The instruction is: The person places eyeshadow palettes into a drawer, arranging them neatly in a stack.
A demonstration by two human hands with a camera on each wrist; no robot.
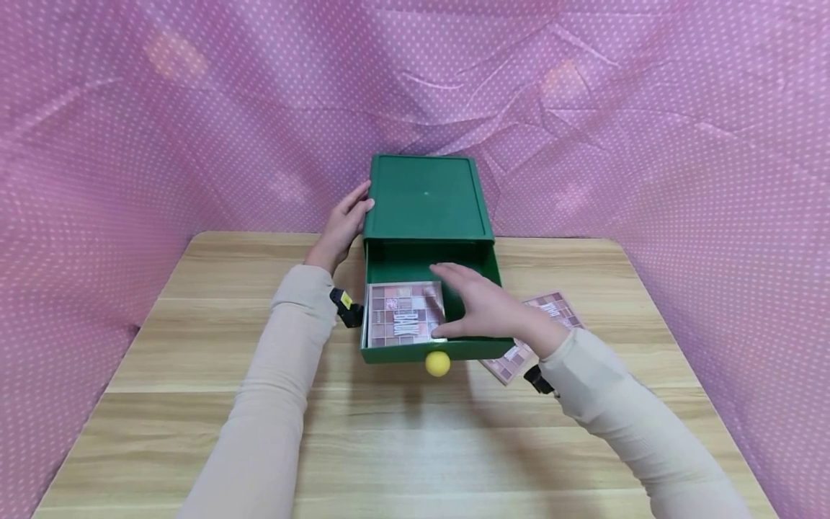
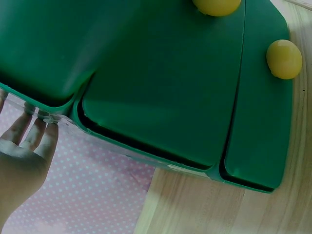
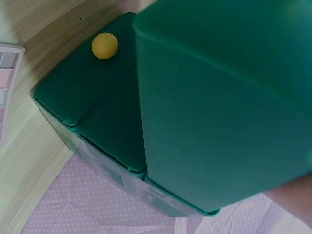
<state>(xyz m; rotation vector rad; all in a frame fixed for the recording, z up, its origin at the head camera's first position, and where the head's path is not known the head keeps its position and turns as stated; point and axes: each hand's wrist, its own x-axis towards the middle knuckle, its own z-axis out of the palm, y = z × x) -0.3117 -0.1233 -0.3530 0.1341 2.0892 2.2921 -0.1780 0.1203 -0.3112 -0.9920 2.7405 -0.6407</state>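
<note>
A green drawer unit (image 1: 428, 194) stands at the back of the table, its top drawer (image 1: 402, 355) pulled out by a yellow round knob (image 1: 437, 363). Inside the drawer's left part lies an eyeshadow palette (image 1: 403, 315) with a printed lid. My right hand (image 1: 483, 306) is over the drawer's right part, thumb and fingers spread. The thumb tip is at the palette's right edge; whether it touches cannot be told. My left hand (image 1: 344, 225) rests its extended fingers against the unit's left side; in the left wrist view these fingers (image 2: 36, 134) lie along the side wall.
A second palette (image 1: 554, 306) lies on the table right of the drawer, partly hidden under my right forearm. Two lower drawers are closed, with a yellow knob (image 3: 105, 46) on the bottom one. Pink dotted cloth (image 1: 259, 108) hangs behind and beside the wooden table (image 1: 214, 404).
</note>
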